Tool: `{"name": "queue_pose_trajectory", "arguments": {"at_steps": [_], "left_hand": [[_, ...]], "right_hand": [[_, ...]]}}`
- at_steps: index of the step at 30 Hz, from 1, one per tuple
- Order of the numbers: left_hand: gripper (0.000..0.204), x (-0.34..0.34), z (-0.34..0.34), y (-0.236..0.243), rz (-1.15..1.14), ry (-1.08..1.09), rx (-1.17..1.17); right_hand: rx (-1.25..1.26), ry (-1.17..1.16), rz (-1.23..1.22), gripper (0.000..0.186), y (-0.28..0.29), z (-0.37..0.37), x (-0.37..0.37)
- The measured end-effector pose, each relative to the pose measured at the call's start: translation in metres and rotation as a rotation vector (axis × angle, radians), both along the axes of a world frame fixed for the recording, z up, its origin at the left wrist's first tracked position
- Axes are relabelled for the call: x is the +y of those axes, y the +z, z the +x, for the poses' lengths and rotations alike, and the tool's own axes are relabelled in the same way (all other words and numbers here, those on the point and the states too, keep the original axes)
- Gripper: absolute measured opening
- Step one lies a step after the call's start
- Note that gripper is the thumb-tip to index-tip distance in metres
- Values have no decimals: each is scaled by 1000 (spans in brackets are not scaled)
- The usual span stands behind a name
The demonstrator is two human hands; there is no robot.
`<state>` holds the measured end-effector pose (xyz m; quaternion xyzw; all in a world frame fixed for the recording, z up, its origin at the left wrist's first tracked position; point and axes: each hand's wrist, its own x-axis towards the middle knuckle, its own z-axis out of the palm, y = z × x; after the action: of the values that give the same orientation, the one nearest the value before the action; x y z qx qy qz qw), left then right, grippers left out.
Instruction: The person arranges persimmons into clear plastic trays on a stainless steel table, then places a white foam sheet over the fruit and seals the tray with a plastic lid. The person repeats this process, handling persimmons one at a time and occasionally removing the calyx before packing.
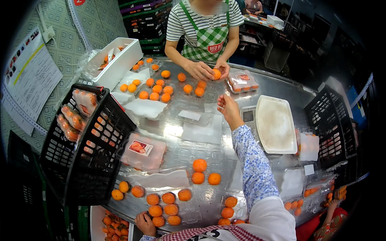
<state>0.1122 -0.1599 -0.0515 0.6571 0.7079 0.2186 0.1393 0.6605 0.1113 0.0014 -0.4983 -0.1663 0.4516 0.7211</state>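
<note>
Fruit (171, 209) sits by your left hand (145, 224), seven pieces in a clear tray (193, 214) at your edge of the tabletop (203, 205), and that nearness looks like the relation that counts. From the left hand, the tray lies just to the right and a little away from you: two columns of three run away from you, and a seventh piece stands at the far end of the next column, with bare tray nearer you. Your left hand is plainly the nearer one, bent close beside the nearest fruit; you can see its back, but whether it is wide, narrow or touching that piece you cannot tell from here. Farther left, away from you, a few loose fruits (117, 195) lie beside the black basket (86, 150). Your right hand (230, 109) is well apart from that tray, out past the middle of the tabletop, with the forearm slanting up and left in a blue-flowered sleeve (255, 164). Its fingers are loosely bent and point left; nothing shows in them, though you cannot see into the palm. Just right of it are the scale (249, 116) and white tray (276, 124); beyond it, a lidded pack (242, 81).
</note>
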Motion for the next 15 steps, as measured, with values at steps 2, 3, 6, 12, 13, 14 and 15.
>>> {"name": "queue_pose_trajectory", "arguments": {"at_steps": [2, 3, 6, 12, 13, 14, 15], "left_hand": [[15, 1, 1, 1, 7, -5, -2], [15, 1, 2, 2, 11, -8, -3], [15, 1, 3, 3, 13, -3, -6], [15, -1, 0, 0, 16, 0, -9], [14, 0, 0, 1, 17, -3, -8], [14, 0, 1, 1, 18, -5, -7], [14, 1, 1, 2, 18, -8, -6]], "right_hand": [[2, -3, -11, 28, -1, -6, -8], [2, -5, -17, 28, -1, -8, -12], [37, -1, -17, 28, -4, -10, -20], [75, -11, -22, 27, -13, -12, -26], [83, -18, -26, 25, -13, -12, -27], [92, -25, -31, 24, -13, -13, -27], [100, -32, -35, 23, -13, -13, -28]]}}
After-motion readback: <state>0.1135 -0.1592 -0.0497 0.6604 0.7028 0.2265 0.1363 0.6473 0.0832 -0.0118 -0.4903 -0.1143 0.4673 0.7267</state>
